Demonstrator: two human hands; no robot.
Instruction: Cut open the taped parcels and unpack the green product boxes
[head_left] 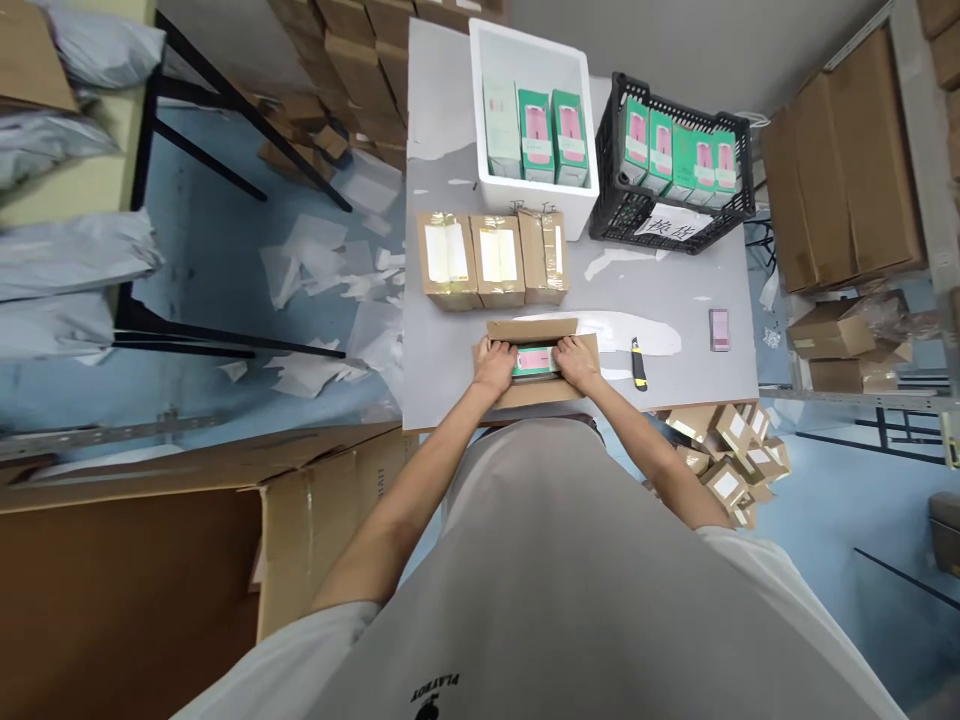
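An open cardboard carton (538, 396) lies at the table's front edge, its long flaps spread to the front and back. Inside it is a green box with a pink picture (534, 360). My left hand (495, 366) is closed over the carton's left end, fingers curled inward beside the green box. At the opposite end my right hand (576, 364) grips in the same way, its fingertips close to the green box. Whether the fingertips also press on the green box is hard to see. A yellow and black utility knife (638, 365) lies right of the carton.
Behind the carton stand several taped cardboard boxes (496, 262). Farther back are a white foam bin (536, 205) and a black crate (652, 228), both holding green boxes. A small pinkish pack (719, 330) lies at right. A large open carton (322, 530) stands on my left.
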